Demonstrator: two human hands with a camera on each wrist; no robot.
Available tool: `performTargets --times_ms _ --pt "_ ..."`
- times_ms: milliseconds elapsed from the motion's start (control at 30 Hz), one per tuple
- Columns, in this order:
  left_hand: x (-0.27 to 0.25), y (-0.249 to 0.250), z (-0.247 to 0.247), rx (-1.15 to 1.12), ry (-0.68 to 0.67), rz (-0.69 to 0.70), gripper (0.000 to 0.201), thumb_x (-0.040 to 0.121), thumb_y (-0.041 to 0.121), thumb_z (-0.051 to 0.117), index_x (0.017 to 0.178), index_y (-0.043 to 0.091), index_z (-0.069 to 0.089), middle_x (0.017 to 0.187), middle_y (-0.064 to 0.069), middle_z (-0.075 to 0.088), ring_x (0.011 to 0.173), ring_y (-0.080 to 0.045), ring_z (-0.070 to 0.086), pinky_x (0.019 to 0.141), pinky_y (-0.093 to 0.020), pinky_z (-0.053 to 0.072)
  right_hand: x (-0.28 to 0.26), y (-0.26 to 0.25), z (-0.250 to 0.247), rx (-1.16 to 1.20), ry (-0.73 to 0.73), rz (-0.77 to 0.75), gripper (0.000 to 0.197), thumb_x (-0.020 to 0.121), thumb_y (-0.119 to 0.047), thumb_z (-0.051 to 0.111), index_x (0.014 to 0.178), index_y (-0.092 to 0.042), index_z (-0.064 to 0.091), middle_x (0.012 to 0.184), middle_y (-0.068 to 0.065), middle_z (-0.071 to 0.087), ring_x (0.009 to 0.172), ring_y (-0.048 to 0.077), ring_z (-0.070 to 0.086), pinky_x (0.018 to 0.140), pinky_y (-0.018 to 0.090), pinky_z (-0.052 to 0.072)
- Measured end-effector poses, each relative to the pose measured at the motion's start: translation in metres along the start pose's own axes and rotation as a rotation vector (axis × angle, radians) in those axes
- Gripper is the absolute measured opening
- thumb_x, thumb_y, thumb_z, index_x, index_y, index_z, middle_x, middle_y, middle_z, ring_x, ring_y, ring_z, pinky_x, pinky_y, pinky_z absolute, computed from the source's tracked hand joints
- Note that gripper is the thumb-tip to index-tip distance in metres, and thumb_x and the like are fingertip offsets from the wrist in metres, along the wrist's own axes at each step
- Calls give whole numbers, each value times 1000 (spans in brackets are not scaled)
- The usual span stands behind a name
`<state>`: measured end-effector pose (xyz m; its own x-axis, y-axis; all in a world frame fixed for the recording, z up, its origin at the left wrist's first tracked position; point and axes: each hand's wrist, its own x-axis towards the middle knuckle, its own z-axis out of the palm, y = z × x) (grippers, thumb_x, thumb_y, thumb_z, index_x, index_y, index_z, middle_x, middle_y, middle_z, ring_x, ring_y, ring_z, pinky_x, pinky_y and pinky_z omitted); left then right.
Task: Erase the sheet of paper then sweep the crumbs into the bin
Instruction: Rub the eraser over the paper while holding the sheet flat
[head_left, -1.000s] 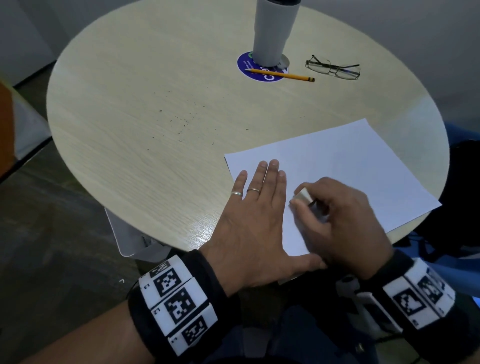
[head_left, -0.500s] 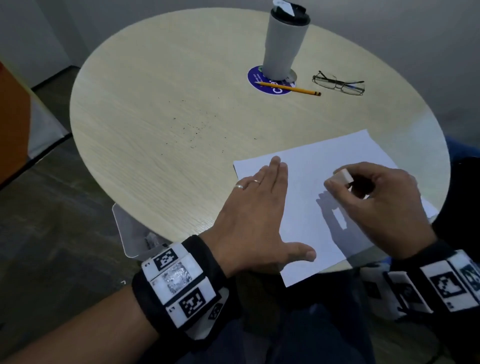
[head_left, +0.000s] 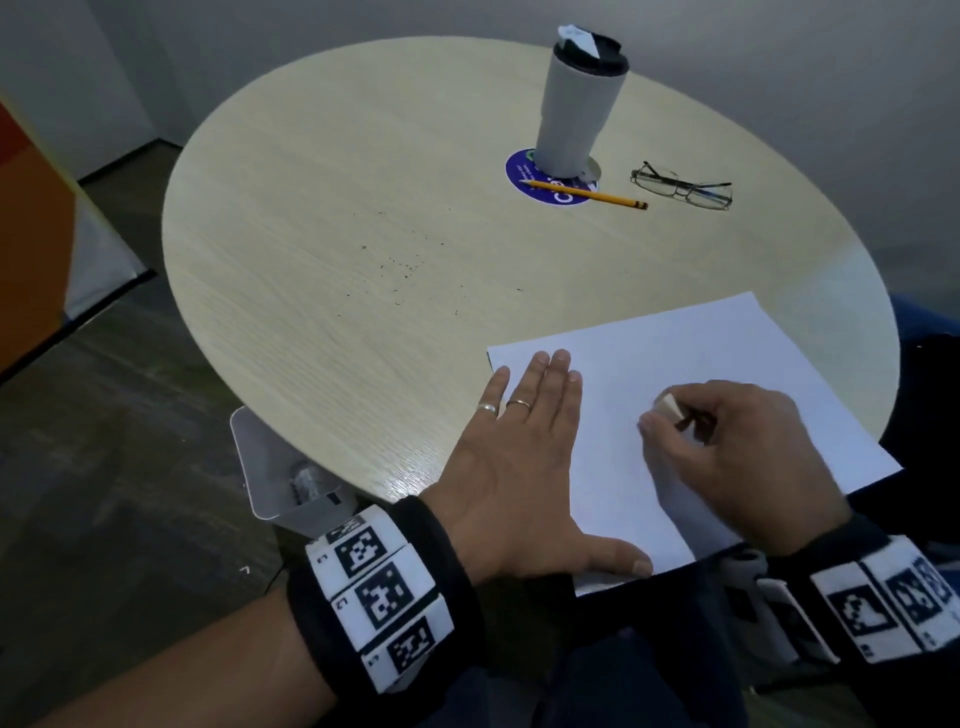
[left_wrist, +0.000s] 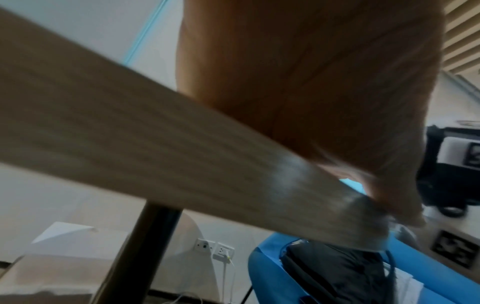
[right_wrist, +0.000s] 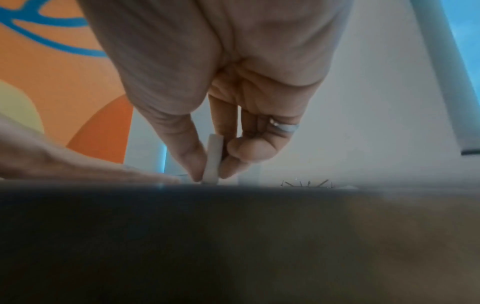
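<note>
A white sheet of paper (head_left: 717, 364) lies on the near right part of the round wooden table (head_left: 363, 208). My left hand (head_left: 519, 447) lies flat on the paper's left edge, fingers straight, thumb spread along the near edge. My right hand (head_left: 727, 447) pinches a small white eraser (head_left: 669, 405) between thumb and fingers, its tip down on the paper. In the right wrist view the eraser (right_wrist: 213, 158) stands upright between the thumb and forefinger. Dark crumbs (head_left: 402, 270) are scattered on the table left of the paper. A white bin (head_left: 280, 478) sits below the table's near left edge.
At the far side stand a grey travel cup (head_left: 576, 98) on a blue round sticker (head_left: 550, 182), a yellow pencil (head_left: 587, 195) and a pair of glasses (head_left: 683, 187). In the left wrist view a dark table leg (left_wrist: 140, 246) and a blue seat (left_wrist: 285, 277) show beneath.
My right hand with the eraser moved right across the paper, then back towards the left hand. The left hand stayed flat on the sheet. The head view shifted.
</note>
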<state>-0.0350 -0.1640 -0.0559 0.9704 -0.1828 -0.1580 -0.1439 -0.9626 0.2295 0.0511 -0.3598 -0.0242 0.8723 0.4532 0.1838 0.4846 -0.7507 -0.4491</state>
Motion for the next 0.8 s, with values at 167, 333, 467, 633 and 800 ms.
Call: performTargets --times_ms 167,333,467,633,800 --pt "-1 2 2 -17 18 23 136 76 103 20 163 6 -19 169 -9 -33 154 -20 -35 128 -50 -10 -16 -26 18 10 -32 -126 34 89 -14 79 63 -17 57 55 -6 47 56 15 48 59 33 41" --pt "1 0 1 1 22 25 112 92 89 18 164 10 -20 169 -6 -32 155 -19 -33 128 -48 -12 -1 4 4 35 28 18 28 91 -17 75 66 -10 65 56 0 56 57 20 55 62 39 48" --pt "3 -1 2 -9 -11 13 117 88 93 19 163 14 -22 168 -3 -35 154 -16 -35 129 -47 -11 -14 -17 15 34 -17 -85 29 90 -12 75 64 -10 61 56 -1 51 55 19 50 58 40 47" --pt "5 -2 1 -24 -22 3 122 83 97 19 163 15 -23 168 0 -36 153 -13 -35 129 -46 -11 1 9 3 39 45 45 29 91 -16 75 65 -12 62 57 0 55 59 18 53 62 37 46" --pt "4 -1 1 5 -1 0 118 86 94 18 163 14 -22 169 -1 -33 154 -13 -34 129 -45 -11 -11 -21 20 84 -49 -93 32 91 -15 74 64 -13 57 56 -2 49 59 18 49 59 29 42"
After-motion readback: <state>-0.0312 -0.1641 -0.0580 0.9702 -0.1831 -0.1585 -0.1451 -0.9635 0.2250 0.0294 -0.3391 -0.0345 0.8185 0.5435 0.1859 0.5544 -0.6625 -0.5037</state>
